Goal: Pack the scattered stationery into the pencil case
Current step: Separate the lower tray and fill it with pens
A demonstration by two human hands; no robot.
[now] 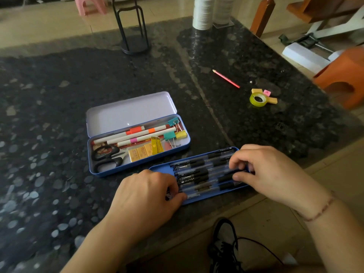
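Note:
An open blue tin pencil case lies on the dark stone table with its pale lid folded back. Inside are white markers, black scissors, yellow erasers and coloured binder clips. In front of it sits a blue inner tray filled with several black pens. My left hand rests on the tray's left end, fingers curled onto the pens. At the right end, my right hand pinches the pen tips. A red pencil, a yellow-green tape roll and sticky notes lie loose at the far right.
A black wire stand and a white ribbed cylinder stand at the back of the table. The table edge runs close under my hands. An orange stool sits to the right, and a black shoe is on the floor below.

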